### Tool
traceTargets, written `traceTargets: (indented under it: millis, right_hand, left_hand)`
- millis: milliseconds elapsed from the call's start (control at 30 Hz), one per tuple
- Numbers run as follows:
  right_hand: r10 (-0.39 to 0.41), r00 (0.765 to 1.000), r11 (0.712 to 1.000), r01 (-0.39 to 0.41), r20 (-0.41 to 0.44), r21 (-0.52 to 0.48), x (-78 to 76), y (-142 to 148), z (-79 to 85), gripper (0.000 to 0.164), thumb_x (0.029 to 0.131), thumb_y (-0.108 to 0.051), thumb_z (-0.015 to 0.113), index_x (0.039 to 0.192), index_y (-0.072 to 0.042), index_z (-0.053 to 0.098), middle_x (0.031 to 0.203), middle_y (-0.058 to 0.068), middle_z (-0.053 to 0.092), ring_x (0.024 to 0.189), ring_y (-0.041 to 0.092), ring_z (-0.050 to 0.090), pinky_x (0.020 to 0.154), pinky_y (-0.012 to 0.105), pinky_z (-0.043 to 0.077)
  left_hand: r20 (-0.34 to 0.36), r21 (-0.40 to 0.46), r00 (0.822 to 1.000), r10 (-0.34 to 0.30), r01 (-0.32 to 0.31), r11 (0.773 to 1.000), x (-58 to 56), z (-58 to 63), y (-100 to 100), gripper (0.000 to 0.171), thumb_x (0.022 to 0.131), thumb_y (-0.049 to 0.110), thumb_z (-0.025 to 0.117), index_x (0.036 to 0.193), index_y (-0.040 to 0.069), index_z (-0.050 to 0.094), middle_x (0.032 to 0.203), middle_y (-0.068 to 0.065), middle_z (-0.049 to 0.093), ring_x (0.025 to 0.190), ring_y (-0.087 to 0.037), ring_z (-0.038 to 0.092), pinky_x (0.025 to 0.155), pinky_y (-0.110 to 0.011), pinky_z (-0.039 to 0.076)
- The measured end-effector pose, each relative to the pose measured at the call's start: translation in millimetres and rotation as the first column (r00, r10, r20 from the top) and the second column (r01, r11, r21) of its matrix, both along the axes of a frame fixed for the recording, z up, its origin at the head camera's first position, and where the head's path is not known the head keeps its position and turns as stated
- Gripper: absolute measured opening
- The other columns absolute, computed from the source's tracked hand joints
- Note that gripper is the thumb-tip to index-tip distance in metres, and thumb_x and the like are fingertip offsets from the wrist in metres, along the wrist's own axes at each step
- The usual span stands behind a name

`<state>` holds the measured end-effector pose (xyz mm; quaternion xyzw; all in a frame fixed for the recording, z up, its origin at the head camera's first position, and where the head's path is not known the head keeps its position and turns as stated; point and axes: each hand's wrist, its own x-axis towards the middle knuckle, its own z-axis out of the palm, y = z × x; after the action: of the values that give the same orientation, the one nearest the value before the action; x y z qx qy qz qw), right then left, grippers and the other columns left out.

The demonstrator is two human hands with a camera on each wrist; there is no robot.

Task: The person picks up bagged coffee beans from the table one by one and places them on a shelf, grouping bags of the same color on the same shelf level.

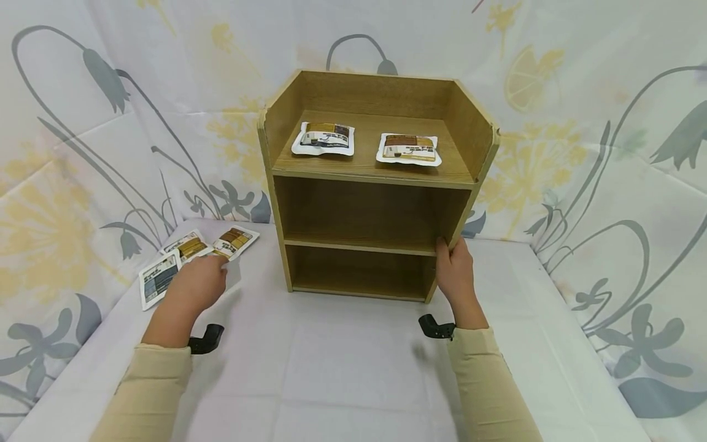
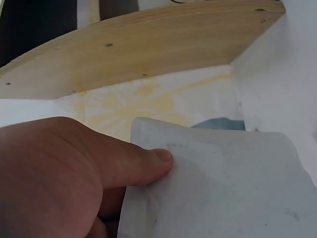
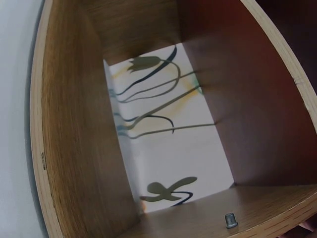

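Observation:
My left hand [image 1: 196,285] is at the left of the table, above several flat food packets. Between thumb and fingers it pinches a pouch with a plain white face [image 2: 223,178], seen in the left wrist view. One printed packet [image 1: 237,241] lies just beyond the fingers; another packet [image 1: 159,279] is left of the hand, and a third packet [image 1: 188,245] sits behind. My right hand [image 1: 455,270] grips the right side panel of a small wooden shelf [image 1: 359,248] near its middle board. In the right wrist view, fingers barely show at the lower right corner.
Two puffed packets, one on the left [image 1: 324,140] and one on the right [image 1: 409,149], lie on the shelf's top board. A small metal shelf pin [image 3: 231,220] sticks out inside a compartment. White cloth [image 1: 342,362] covers the table; flowered cloth [image 1: 580,141] hangs around it.

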<state>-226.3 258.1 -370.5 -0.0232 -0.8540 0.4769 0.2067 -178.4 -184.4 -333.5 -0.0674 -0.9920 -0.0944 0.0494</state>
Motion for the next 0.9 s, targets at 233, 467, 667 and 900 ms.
traceTargets:
  millis: [233,467,667,900]
  right_hand:
    - [-0.003,1.0,1.0,0.003,-0.003,0.004,0.2,0.4,-0.7,0.049,0.103,-0.037,0.035,0.133,-0.001,0.046,0.127,0.025,0.056,0.116,0.041,0.057,0.093,0.058,0.047]
    - [0.001,1.0,1.0,-0.001,0.007,0.005,0.4,0.2,-0.9,0.05,0.103,-0.037,0.035,0.136,-0.001,0.044,0.129,0.025,0.054,0.117,0.041,0.056,0.094,0.059,0.047]
    - [0.003,1.0,1.0,-0.003,0.001,0.005,0.4,0.1,-0.7,0.05,0.103,-0.037,0.035,0.136,-0.001,0.044,0.129,0.025,0.054,0.117,0.041,0.056,0.094,0.059,0.047]
    - [0.004,1.0,1.0,-0.004,0.009,0.008,0.3,0.0,-0.1,0.05,0.103,-0.038,0.034,0.135,-0.001,0.044,0.128,0.025,0.054,0.115,0.041,0.056,0.093,0.058,0.048]
  left_hand:
    - [0.005,-0.013,1.0,-0.007,0.007,1.0,7.6,10.2,5.5,0.026,0.093,0.006,0.054,0.114,-0.004,0.064,0.098,-0.027,0.068,0.077,-0.034,0.065,0.064,-0.048,0.051]
    - [0.007,-0.022,1.0,-0.021,0.021,1.0,15.7,20.3,12.1,0.026,0.091,0.006,0.056,0.114,-0.003,0.064,0.099,-0.025,0.069,0.075,-0.03,0.063,0.063,-0.045,0.051]
    - [0.017,-0.027,0.999,-0.042,0.042,0.999,21.6,31.1,17.4,0.024,0.092,0.007,0.055,0.112,-0.002,0.065,0.094,-0.021,0.07,0.075,-0.029,0.062,0.064,-0.044,0.051]
    - [-0.015,-0.025,0.998,-0.063,0.062,0.998,30.1,43.8,24.1,0.023,0.093,0.008,0.053,0.11,0.001,0.066,0.087,-0.015,0.07,0.072,-0.028,0.061,0.062,-0.044,0.05]
